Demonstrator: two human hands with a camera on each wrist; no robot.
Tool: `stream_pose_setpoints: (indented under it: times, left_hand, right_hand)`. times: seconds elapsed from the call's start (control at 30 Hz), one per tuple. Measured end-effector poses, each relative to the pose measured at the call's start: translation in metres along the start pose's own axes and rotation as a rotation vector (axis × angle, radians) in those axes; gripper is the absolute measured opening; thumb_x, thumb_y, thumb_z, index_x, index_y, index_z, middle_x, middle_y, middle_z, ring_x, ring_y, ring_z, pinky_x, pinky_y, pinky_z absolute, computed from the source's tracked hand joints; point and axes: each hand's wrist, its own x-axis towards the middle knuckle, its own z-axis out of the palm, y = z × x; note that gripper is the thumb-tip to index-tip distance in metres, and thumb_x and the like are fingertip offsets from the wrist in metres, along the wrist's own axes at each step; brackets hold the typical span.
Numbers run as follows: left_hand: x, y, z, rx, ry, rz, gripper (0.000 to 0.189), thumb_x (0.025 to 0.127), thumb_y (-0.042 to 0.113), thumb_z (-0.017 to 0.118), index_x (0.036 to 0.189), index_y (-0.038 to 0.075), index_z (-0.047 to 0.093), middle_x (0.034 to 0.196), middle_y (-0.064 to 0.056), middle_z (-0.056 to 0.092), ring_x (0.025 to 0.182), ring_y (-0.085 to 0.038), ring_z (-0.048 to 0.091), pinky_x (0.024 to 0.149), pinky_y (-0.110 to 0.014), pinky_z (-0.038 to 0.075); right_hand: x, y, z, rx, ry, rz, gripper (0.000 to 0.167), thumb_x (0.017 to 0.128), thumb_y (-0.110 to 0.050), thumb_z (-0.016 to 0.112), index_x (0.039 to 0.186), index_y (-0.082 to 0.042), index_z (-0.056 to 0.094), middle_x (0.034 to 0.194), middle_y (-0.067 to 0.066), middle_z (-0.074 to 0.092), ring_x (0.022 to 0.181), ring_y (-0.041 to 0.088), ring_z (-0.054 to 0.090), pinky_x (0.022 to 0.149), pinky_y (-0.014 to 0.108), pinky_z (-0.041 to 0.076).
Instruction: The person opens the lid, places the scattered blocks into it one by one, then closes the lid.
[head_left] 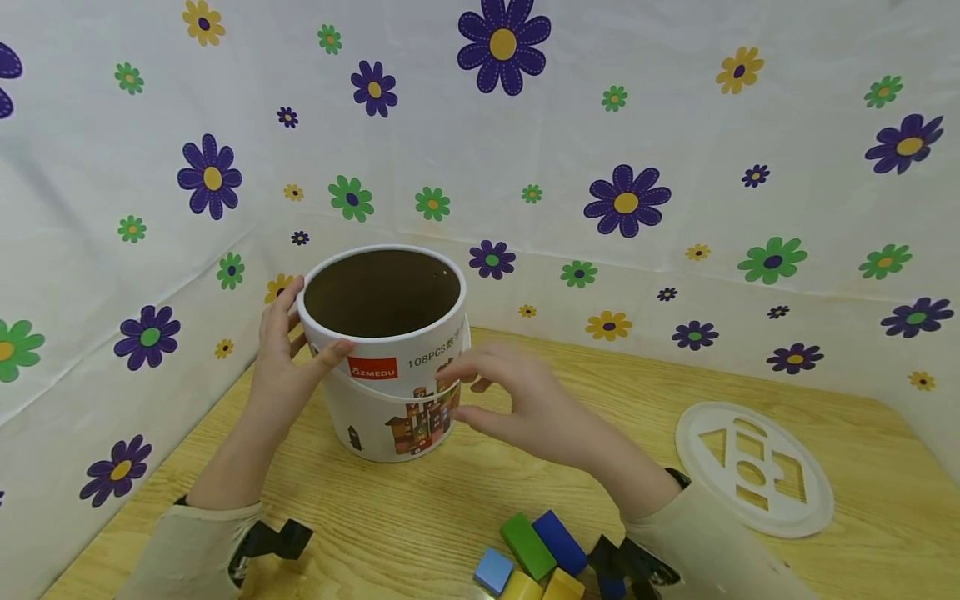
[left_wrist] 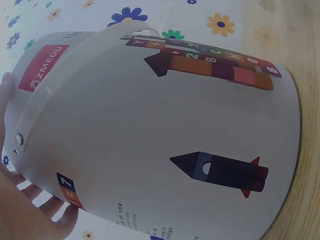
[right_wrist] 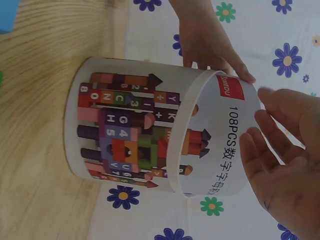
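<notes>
Head view: left grip [head_left: 282, 360] clasped the bucket [head_left: 351, 407] near its rim [head_left: 382, 340]; right grip [head_left: 519, 398] hung loosely spread beside it. Bucket stood on the counter [head_left: 645, 379]; judged light, stiff, slippery, best held by opposite sides.

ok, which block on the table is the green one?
The long green block, between the small light-blue block and the long dark-blue block; the other visible blocks are blue or yellow.
</notes>
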Motion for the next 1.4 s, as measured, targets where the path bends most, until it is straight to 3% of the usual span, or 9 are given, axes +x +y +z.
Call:
stream_pose_setpoints:
  times: [0.37, 0.67, 0.83, 1.0, 1.4]
  left_hand:
    - [0.0, -0.002, 0.0, -0.023, -0.002, 0.016, 0.085, 0.087, 0.031, 0.07, 0.152, 0.033, 0.015, 0.154, 0.001, 0.013, 0.139, -0.031, 0.019, 0.11, -0.054, 0.025]
    - [0.0, -0.002, 0.0, -0.01, 0.004, 0.012, 0.085, 0.087, 0.032, 0.07, 0.153, 0.031, 0.015, 0.153, 0.0, 0.015, 0.139, -0.031, 0.02, 0.11, -0.054, 0.026]
    - [0.0, -0.003, 0.0, -0.004, 0.001, 0.015, 0.085, 0.087, 0.032, 0.07, 0.152, 0.033, 0.015, 0.153, 0.001, 0.015, 0.139, -0.031, 0.02, 0.11, -0.054, 0.027]
    - [0.002, -0.002, 0.0, -0.001, -0.002, 0.013, 0.085, 0.087, 0.033, 0.069, 0.152, 0.034, 0.015, 0.153, 0.001, 0.015, 0.139, -0.031, 0.02, 0.11, -0.053, 0.027]
    - [0.006, 0.0, 0.0, 0.004, -0.005, -0.006, 0.085, 0.087, 0.034, 0.069, 0.152, 0.032, 0.015, 0.154, 0.0, 0.014, 0.139, -0.031, 0.02, 0.109, -0.053, 0.028]
  right_hand:
    - [-0.042, 0.009, 0.015, 0.146, -0.294, 0.074, 0.037, 0.088, -0.016, 0.071, 0.123, -0.017, 0.059, 0.121, -0.005, 0.058, 0.108, 0.009, 0.053, 0.083, 0.025, 0.052]
    - [-0.065, 0.016, 0.031, 0.28, -0.449, 0.141, 0.036, 0.09, -0.016, 0.068, 0.125, -0.018, 0.057, 0.124, -0.006, 0.055, 0.111, 0.014, 0.051, 0.085, 0.029, 0.052]
    - [-0.076, 0.018, 0.034, 0.287, -0.547, 0.198, 0.036, 0.091, -0.02, 0.067, 0.126, -0.015, 0.058, 0.125, -0.008, 0.054, 0.111, 0.013, 0.051, 0.088, 0.027, 0.049]
    - [-0.081, 0.021, 0.036, 0.224, -0.607, 0.173, 0.038, 0.089, -0.021, 0.069, 0.125, -0.015, 0.059, 0.123, -0.008, 0.055, 0.107, 0.007, 0.052, 0.088, 0.024, 0.048]
    - [-0.085, 0.025, 0.043, 0.228, -0.69, 0.15, 0.036, 0.086, -0.015, 0.072, 0.121, -0.017, 0.062, 0.118, -0.008, 0.057, 0.105, 0.003, 0.05, 0.085, 0.019, 0.047]
